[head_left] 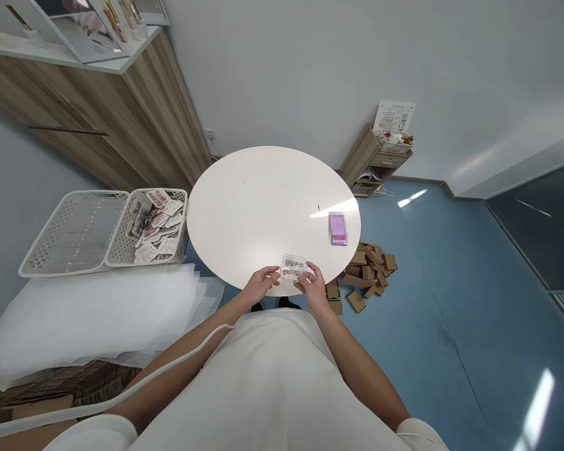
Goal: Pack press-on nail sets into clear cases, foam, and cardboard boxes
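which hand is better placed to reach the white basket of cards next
Probably the left hand: it is nearer the white basket, which lies on that side, while the right hand grips the clear case. Whether the left also touches the case is hard to tell.

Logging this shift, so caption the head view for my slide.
Right hand holding a clear case, left hand beside it, over the white table.

This looks like a small packing workroom: a basket of packs at left, cardboard boxes heaped right of centre.
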`<state>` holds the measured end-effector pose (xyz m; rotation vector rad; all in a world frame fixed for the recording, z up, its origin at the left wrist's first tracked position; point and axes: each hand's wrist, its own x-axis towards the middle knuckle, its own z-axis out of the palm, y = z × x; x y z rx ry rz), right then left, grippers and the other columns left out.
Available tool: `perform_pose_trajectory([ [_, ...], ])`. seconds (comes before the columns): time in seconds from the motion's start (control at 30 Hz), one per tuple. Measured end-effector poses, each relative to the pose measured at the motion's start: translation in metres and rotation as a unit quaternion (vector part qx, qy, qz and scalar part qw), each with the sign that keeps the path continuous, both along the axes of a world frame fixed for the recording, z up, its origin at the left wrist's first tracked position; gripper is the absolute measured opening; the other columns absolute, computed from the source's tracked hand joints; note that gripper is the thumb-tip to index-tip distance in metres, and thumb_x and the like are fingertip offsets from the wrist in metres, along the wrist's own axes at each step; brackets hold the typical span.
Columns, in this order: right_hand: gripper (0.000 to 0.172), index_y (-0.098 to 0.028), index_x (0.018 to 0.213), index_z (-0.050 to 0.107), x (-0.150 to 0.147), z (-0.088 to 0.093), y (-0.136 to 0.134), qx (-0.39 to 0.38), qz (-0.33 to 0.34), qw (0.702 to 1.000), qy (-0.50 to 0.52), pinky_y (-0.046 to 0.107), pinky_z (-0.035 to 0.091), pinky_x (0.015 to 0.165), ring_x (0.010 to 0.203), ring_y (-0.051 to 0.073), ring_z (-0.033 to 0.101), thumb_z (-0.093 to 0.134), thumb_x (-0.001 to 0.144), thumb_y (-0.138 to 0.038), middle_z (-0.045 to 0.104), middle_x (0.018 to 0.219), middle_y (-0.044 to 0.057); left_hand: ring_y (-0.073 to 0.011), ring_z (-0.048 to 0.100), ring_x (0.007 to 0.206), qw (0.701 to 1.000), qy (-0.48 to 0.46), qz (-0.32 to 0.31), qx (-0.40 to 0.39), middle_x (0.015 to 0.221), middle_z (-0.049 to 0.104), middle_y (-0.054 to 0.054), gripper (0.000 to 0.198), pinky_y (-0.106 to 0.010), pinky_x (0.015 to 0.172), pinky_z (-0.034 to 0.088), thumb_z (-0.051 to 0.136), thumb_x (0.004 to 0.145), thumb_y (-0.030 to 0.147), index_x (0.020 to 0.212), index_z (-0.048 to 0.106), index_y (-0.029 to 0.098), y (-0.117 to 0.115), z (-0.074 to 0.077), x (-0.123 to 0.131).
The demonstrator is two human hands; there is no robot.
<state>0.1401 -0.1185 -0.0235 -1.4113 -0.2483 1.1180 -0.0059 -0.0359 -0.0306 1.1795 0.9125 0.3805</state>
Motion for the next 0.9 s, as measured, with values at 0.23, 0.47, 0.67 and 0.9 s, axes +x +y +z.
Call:
perform_pose_trajectory([
  [0.23, 0.054, -0.028, 0.108, 0.047, 0.026, 0.000, 0.012, -0.003, 0.028, 1.000, -0.013, 0.029, 0.050, 0.071, 0.077, 0.012, 0.055, 0.068, 0.058, -0.032, 0.052, 0.087, 0.000, -0.0191, 0.054, 0.090, 0.997, 0.014, 0.054, 0.051, 0.105, 0.058, -0.008, 0.047, -0.034, 0.083, 0.041, 0.064, 0.065, 0.040, 0.107, 0.058, 0.020, 0.004, 0.007, 0.022],
  [0.47, 0.060, -0.028, 0.118, 0.042, 0.047, -0.010, 0.019, -0.013, 0.103, 0.994, -0.043, 0.033, 0.045, 0.079, 0.088, 0.016, 0.053, 0.064, 0.061, -0.029, 0.051, 0.101, 0.004, -0.0207, 0.053, 0.094, 0.996, 0.042, 0.077, 0.027, 0.111, 0.056, -0.010, 0.053, -0.037, 0.087, 0.039, 0.066, 0.064, 0.038, 0.112, 0.054, 0.018, 0.000, -0.008, 0.044],
  [0.67, 0.062, -0.031, 0.116, 0.047, 0.061, -0.029, 0.016, -0.055, 0.141, 0.982, -0.116, 0.032, 0.041, 0.084, 0.108, 0.020, 0.041, 0.066, 0.058, -0.027, 0.041, 0.116, 0.003, -0.0208, 0.052, 0.098, 0.988, 0.095, 0.123, 0.014, 0.120, 0.049, -0.009, 0.051, -0.033, 0.087, 0.037, 0.066, 0.064, 0.037, 0.111, 0.054, 0.021, -0.009, -0.020, 0.057],
  [0.9, 0.063, -0.028, 0.116, 0.050, 0.075, -0.051, 0.024, -0.080, 0.198, 0.970, -0.120, 0.031, 0.040, 0.080, 0.095, 0.018, 0.046, 0.067, 0.055, -0.029, 0.046, 0.103, 0.002, -0.0208, 0.051, 0.095, 0.979, 0.151, 0.137, 0.008, 0.106, 0.054, -0.007, 0.047, -0.031, 0.087, 0.036, 0.065, 0.064, 0.037, 0.107, 0.057, 0.020, -0.008, -0.037, 0.066],
])
